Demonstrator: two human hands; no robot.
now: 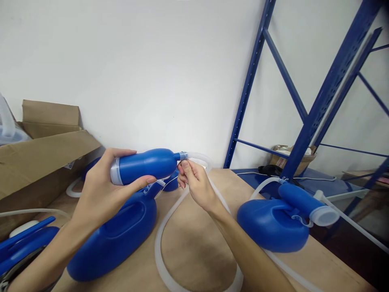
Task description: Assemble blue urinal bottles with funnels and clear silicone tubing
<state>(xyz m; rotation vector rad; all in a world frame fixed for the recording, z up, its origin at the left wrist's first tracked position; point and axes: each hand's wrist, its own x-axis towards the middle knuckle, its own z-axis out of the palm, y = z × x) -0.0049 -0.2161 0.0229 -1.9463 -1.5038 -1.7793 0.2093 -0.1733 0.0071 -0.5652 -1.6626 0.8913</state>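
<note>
My left hand (105,188) is wrapped round a blue plastic bottle-shaped funnel (148,164) with a clear cap at its wide end. The funnel lies level in the air, its narrow neck to the right. A clear hose (199,157) is fitted on that neck, with a clamp (183,155) around the joint. My right hand (196,180) pinches just below the clamp; what sits between thumb and finger is too small to make out. Below the left hand stands a blue jug (117,235) with a moulded handle. The hose loops down over the tabletop.
At right, another blue jug (270,227) carries a second blue funnel (304,198) with a clear cap. An opened cardboard box (45,158) stands at left, near more blue parts (27,243). A blue metal rack (252,81) rises behind the brown tabletop (200,243).
</note>
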